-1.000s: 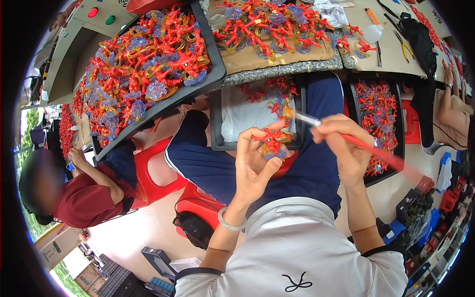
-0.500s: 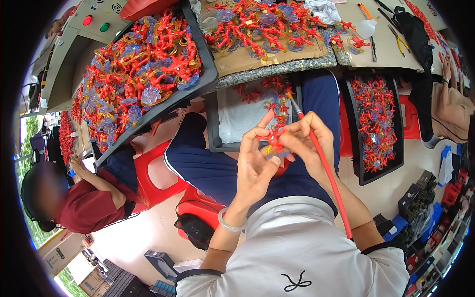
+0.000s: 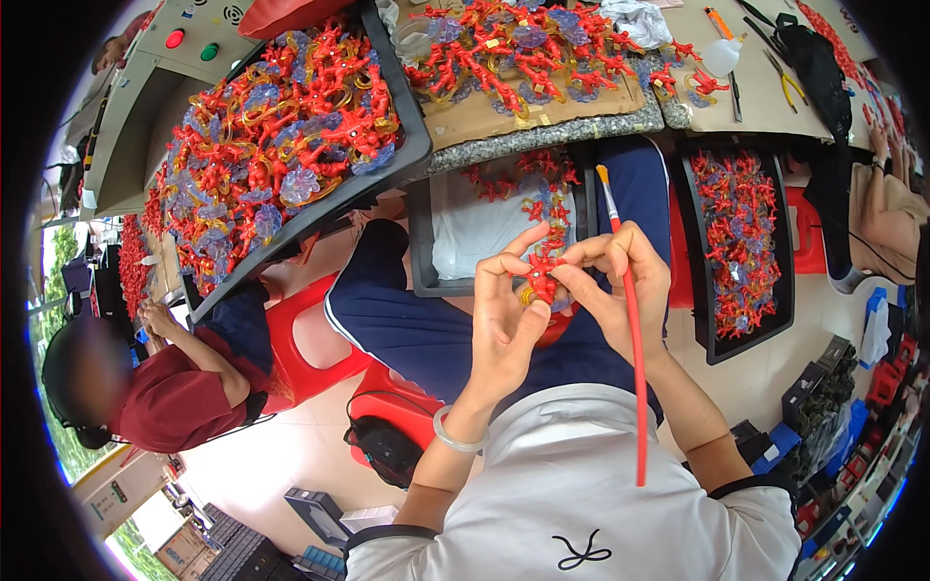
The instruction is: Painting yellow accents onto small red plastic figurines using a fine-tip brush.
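Observation:
In front of my lap, my left hand [image 3: 504, 329] grips a small red toy figurine [image 3: 541, 281] between thumb and fingers. A yellowish part shows low on the figurine. My right hand [image 3: 625, 286] pinches the figurine's right side with thumb and forefinger. It also holds a red-handled paintbrush [image 3: 639, 387], tucked between the fingers, with the bristles pointing up and away from the figurine. Just beyond my hands, a grey tray [image 3: 422, 261] lined with white sheeting [image 3: 475, 228] holds several red and purple figurines [image 3: 545, 203] along its right side.
A large black tray [image 3: 412, 145] heaped with red, purple and yellow figurines stands at the left. More lie on cardboard [image 3: 572, 111] on the table. At the right, another filled black tray [image 3: 712, 344] rests on a red stool [image 3: 806, 237]. A co-worker [image 3: 174, 407] sits at the left.
The paintbrush has swung more upright, its lower end moving left and its bristles rightward, off the tray. My right hand has shifted slightly right. The figurine stays between both hands.

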### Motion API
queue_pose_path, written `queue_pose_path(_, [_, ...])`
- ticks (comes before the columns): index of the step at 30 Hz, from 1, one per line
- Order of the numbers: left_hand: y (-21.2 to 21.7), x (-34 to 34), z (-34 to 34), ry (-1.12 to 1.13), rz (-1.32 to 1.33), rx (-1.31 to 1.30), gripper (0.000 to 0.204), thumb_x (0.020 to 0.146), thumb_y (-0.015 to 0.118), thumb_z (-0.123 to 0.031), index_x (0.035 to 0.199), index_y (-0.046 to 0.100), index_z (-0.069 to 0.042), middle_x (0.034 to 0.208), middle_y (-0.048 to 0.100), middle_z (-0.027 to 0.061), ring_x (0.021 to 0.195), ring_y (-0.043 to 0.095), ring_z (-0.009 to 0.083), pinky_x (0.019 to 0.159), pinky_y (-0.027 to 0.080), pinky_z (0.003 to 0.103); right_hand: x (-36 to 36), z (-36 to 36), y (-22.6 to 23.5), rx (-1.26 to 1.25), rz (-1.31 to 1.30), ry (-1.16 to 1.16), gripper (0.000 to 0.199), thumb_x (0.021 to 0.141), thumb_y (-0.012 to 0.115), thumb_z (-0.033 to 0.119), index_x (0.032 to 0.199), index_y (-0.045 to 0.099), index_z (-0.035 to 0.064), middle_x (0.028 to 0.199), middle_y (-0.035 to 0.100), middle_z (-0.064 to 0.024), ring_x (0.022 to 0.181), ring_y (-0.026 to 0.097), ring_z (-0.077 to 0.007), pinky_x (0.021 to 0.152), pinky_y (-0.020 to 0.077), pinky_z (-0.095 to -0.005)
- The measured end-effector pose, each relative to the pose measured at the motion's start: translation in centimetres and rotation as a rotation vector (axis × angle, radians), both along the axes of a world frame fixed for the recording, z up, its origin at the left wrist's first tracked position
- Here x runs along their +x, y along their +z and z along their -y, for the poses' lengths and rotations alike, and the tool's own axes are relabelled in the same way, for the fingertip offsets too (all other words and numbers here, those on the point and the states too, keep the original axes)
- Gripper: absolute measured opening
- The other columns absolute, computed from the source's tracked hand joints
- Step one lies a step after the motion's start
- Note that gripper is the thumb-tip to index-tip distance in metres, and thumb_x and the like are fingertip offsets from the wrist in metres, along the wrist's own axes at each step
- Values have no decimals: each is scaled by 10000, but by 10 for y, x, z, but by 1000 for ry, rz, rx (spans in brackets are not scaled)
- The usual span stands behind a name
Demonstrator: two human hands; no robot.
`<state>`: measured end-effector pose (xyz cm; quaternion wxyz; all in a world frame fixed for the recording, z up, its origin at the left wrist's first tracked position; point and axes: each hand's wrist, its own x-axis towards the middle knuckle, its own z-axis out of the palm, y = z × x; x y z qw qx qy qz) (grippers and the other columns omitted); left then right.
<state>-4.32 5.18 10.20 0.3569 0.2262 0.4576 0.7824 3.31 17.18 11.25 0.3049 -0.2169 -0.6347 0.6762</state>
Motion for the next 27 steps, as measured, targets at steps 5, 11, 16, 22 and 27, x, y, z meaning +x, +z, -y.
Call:
queue_pose_path(5, [-3, -5, -5, -29, 208, 91, 382, 875, 646, -150, 1173, 417, -81, 1444, 305, 224, 1154, 519, 246, 865, 508, 352, -3, 2, 12, -166, -31, -45, 409, 802, 683, -81, 755, 310, 79, 822, 669, -157, 631, 624, -96, 462, 499, -218])
queue_pose_path(11, [9, -7, 13, 90, 83, 111, 351, 884, 601, -87, 1180, 413, -64, 1426, 334, 207, 1121, 535, 212, 866, 499, 345, -10, 12, 22, -81, -3, 13, 321, 789, 705, -68, 778, 410, 57, 844, 661, -141, 647, 616, -100, 542, 503, -218])
queue_pose_path(16, [34, -74, 29, 392, -463, 63, 437, 878, 663, -130, 1199, 377, -50, 1392, 349, 240, 1139, 520, 286, 846, 522, 411, 16, -37, 21, -55, -28, -152, 212, 896, 581, 68, 807, 389, 82, 827, 631, -120, 729, 583, -143, 705, 485, -268])
queue_pose_path(22, [135, -227, 97, 1239, -1103, -386, 326, 887, 631, -132, 1163, 534, 12, 1225, 521, 134, 1063, 542, 245, 925, 431, 348, 20, -43, 21, 23, 35, -135, 231, 935, 556, 91, 804, 368, 112, 843, 621, -89, 730, 552, -116, 700, 447, -255])
queue_pose_path(27, [81, -340, 140, 1096, -1327, -1381, 435, 953, 510, -367, 1272, 529, -71, 1366, 444, 247, 1299, 398, 383, 1033, 301, 537, 22, -47, 12, 4, 77, -190, 243, 935, 570, 96, 797, 372, 117, 833, 627, -85, 719, 553, -99, 685, 448, -234])
